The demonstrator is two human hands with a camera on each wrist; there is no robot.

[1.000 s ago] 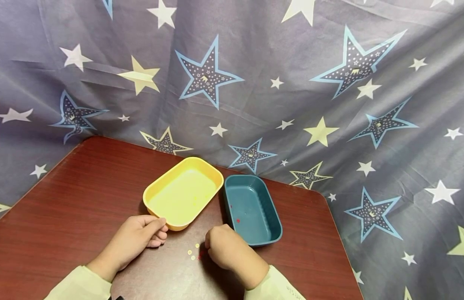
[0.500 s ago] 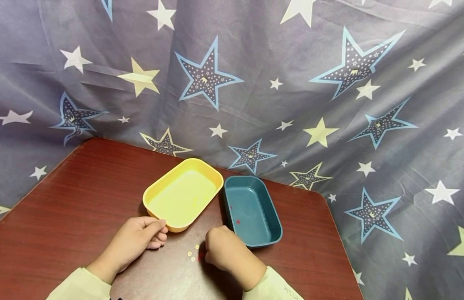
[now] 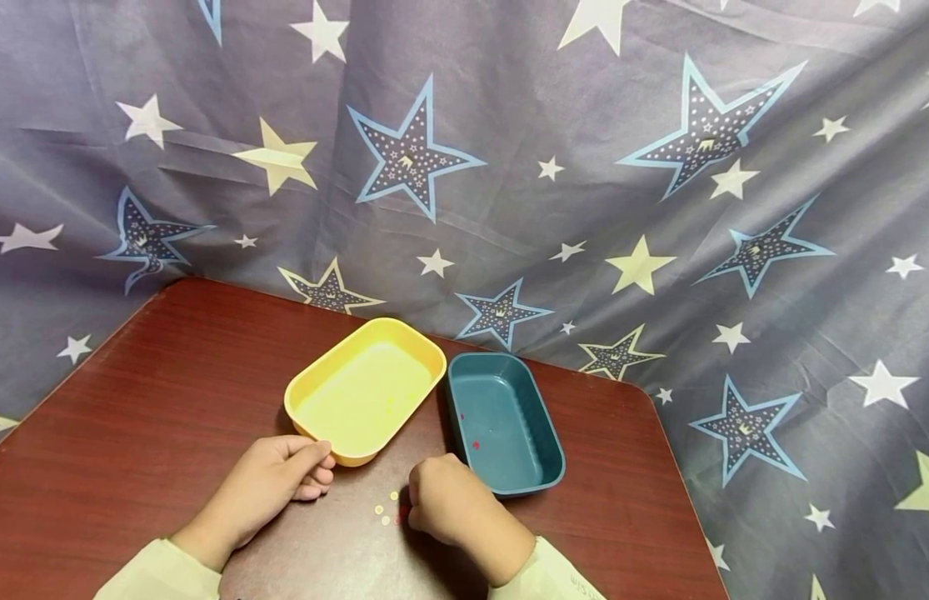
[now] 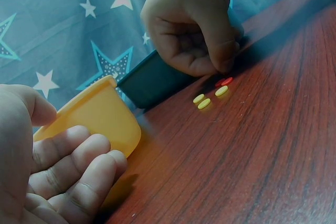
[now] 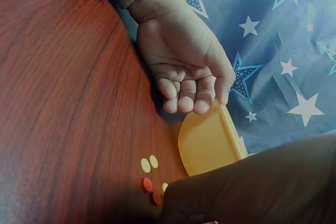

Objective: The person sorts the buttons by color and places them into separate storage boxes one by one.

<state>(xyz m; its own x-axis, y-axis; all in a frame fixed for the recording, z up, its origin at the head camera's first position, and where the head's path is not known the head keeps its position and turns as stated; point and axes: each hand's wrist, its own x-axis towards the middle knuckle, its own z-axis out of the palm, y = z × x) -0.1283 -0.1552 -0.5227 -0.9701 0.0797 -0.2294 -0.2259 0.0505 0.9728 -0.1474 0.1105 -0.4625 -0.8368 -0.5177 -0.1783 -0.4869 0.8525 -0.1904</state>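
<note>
My left hand (image 3: 280, 472) grips the near corner of a yellow plastic tray (image 3: 352, 392), thumb at the rim and fingers loosely curled outside it. My right hand (image 3: 451, 500) is down at the tabletop with its fingers curled, beside a teal tray (image 3: 505, 408). In the left wrist view, the right thumb and index tips come together right at two small red buttons (image 4: 227, 81). Whether they pinch one I cannot tell. Several yellow buttons (image 4: 204, 104) lie flat close by. The right wrist view shows red buttons (image 5: 147, 184) too, with the right fingertips hidden.
Small red buttons (image 3: 476, 445) lie in the teal tray, and tiny yellow ones (image 3: 391, 402) in the yellow tray. Both trays stand side by side on a reddish-brown wooden table (image 3: 187, 358). Behind it hangs a grey curtain (image 3: 509, 225) printed with stars.
Both hands and trays stay in place. The head view shifts only slightly.
</note>
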